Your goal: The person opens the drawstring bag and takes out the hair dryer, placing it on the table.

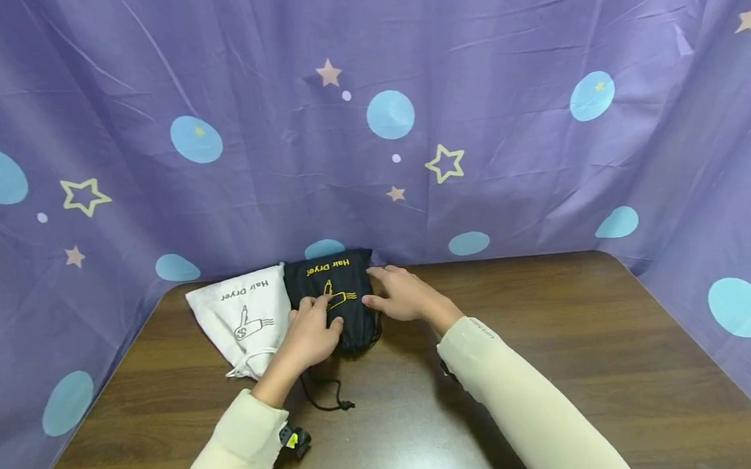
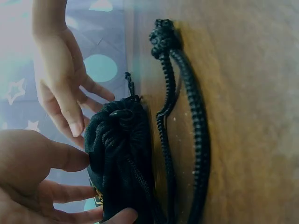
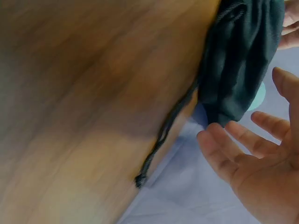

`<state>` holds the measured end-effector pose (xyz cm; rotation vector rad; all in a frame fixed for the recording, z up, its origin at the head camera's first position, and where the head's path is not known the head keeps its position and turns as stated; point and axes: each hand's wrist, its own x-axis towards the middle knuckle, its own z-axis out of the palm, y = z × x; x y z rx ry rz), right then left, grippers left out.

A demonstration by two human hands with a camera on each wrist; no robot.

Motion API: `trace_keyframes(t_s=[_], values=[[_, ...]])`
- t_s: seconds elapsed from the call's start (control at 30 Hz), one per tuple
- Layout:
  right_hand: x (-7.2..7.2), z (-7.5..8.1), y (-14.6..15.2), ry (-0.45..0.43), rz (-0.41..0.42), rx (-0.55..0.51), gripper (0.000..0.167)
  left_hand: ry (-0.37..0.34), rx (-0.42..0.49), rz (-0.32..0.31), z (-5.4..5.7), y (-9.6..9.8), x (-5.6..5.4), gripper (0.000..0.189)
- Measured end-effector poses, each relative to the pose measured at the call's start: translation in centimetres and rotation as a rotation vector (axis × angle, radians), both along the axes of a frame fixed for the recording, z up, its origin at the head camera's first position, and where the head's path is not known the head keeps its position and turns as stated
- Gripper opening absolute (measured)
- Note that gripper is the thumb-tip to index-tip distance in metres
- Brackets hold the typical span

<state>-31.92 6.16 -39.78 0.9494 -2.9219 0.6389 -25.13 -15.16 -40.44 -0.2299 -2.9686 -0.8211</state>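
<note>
A black drawstring pouch (image 1: 358,318) printed "Hair Dryer" in yellow lies at the back of the table, its gathered mouth toward me. My left hand (image 1: 310,333) is over its left side, fingertips on the cloth and fingers loosely spread. Beside the pouch's right edge is my right hand (image 1: 408,295), its thumb and fingertips at the side. In the right wrist view that hand (image 3: 261,172) shows spread fingers with nothing in them. Left of the black pouch, and against it, lies a white drawstring pouch (image 1: 217,304) with the same words in black. What the pouches contain is hidden.
A knotted black cord (image 1: 326,406) trails from the black pouch onto the brown wooden table (image 1: 533,347). The white pouch has a white cord (image 1: 249,361) at its near end. A purple curtain (image 1: 506,193) with stars and dots hangs behind and at both sides.
</note>
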Motion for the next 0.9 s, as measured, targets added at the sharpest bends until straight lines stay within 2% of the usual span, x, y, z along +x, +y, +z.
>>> trace_keyframes(t_s=[0.27,0.5,0.67,0.9], values=[[-0.5,-0.3,-2.5,-0.068,0.010,-0.069,0.065,-0.036,0.023,-0.022,0.0,-0.1,-0.3,0.055],[-1.0,-1.3,-3.4,-0.116,-0.045,-0.201,0.058,-0.032,0.051,-0.034,-0.3,0.1,-0.5,0.052],[-1.1,-1.1,-3.8,-0.152,-0.066,-0.219,0.056,-0.035,0.080,-0.033,-0.4,0.3,-0.7,0.051],[-1.0,-1.4,-3.8,-0.160,-0.057,-0.214,0.055,-0.064,0.106,-0.020,-0.5,0.5,-0.5,0.051]])
